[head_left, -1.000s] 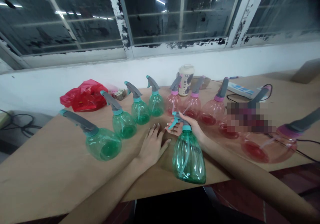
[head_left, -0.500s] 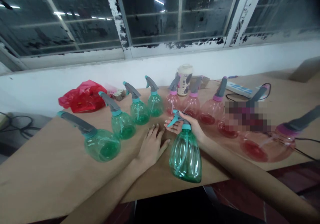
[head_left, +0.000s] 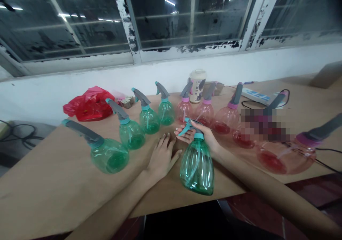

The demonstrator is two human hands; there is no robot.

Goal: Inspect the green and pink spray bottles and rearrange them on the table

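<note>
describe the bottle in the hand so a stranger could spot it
On the wooden table below the window, green and pink spray bottles form an arc. Nearest the front edge is a green one, the only one held, gripped at its teal neck by the right hand.

"Where's the person's left hand (head_left: 162, 158)?"

"Lying palm down, fingers loosely spread, with the bare left forearm (head_left: 112, 206) running in from the lower left."

"And the right hand (head_left: 195, 133)?"

"Closed in a grip, its fingers (head_left: 184, 136) curled and pointing left, just beside the left hand. The bare right forearm (head_left: 267, 188) runs in from the lower right."
</note>
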